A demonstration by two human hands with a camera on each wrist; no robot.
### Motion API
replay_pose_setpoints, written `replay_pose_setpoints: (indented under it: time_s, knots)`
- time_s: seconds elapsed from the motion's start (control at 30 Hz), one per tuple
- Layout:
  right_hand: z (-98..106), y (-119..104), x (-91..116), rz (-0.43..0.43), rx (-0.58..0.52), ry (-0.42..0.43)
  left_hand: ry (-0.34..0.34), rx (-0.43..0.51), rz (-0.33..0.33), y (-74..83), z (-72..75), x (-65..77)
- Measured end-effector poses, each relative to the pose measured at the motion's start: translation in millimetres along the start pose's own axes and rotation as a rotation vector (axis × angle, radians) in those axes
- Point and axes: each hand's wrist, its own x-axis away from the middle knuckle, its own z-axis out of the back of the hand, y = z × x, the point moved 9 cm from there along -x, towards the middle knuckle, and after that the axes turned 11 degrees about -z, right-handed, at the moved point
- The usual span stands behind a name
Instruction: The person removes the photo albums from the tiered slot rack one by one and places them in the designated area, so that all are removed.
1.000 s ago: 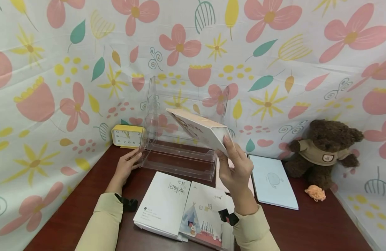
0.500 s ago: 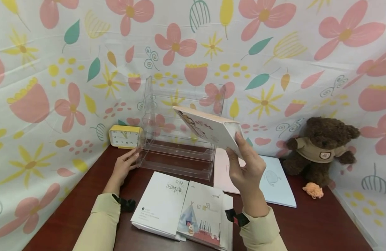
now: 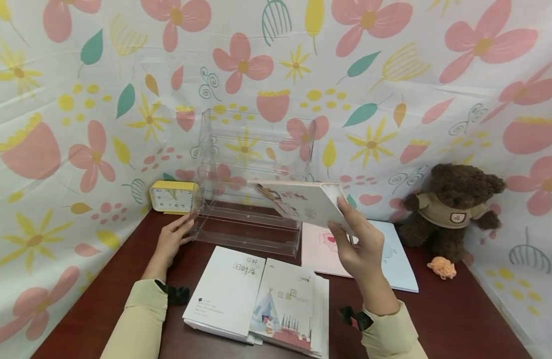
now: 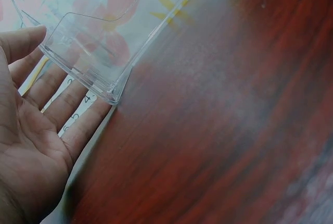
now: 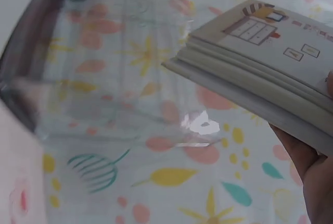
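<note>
My right hand (image 3: 361, 247) pinches a thick notebook (image 3: 298, 199) at its right end, thumb on the cover and fingers underneath, and holds it tilted in the air before the clear acrylic rack (image 3: 253, 214). The right wrist view shows the drawing on the notebook's cover and its layered edge (image 5: 250, 83). My left hand (image 3: 173, 239) is at the rack's lower left side. In the left wrist view its straight fingers (image 4: 78, 125) meet the edge of the rack's side panel (image 4: 88, 78), with the thumb near the top of that edge.
A white notebook (image 3: 226, 294) and one with a tent drawing (image 3: 277, 304) lie piled in front of the rack. Pink (image 3: 318, 249) and blue (image 3: 403, 264) notebooks lie to the right. A yellow clock (image 3: 173, 197), a teddy bear (image 3: 455, 214) and orange yarn (image 3: 442, 268) stand around.
My right hand has moved right, with the notebook lowered and tipped flatter in front of the rack. My left hand stays at the rack's side. The head view has turned slightly right.
</note>
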Motion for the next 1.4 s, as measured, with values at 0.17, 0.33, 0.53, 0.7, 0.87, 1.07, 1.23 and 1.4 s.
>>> replay_pose_setpoints:
  time_s: [0.17, 0.33, 0.53, 0.7, 0.87, 1.07, 1.23, 1.4]
  knots:
    - [13.7, 24.1, 20.1, -0.076, 0.047, -0.172, 0.002, 0.0, 0.004, -0.9, -0.1, 0.9]
    - [35.7, 54.7, 42.0, -0.235, -0.013, -0.336, -0.002, -0.012, -0.005, 1.0, 1.4, 0.4]
    - [64.6, 107.7, 83.7, -0.634, -0.202, -0.53, -0.01, -0.03, -0.024, 5.5, 6.3, 0.3]
    - [78.4, 138.6, 127.6, -0.915, -0.545, -0.678, -0.01, -0.048, -0.044, 8.5, 10.5, 2.5]
    - [76.8, 155.2, 161.0, -1.134, -0.685, -0.833, -0.012, -0.054, -0.065, 13.3, 11.1, 3.4]
    - [70.4, 159.7, 183.1, -1.276, -0.663, -0.956, -0.023, -0.05, -0.078, 17.0, 7.1, 3.7]
    - [75.4, 161.6, 193.2, -1.321, -0.666, -0.962, -0.033, -0.054, -0.059, 15.1, 0.9, 7.2]
    - [82.2, 163.1, 198.3, -1.334, -0.673, -0.955, -0.044, -0.061, -0.05, 14.2, -4.2, 8.3]
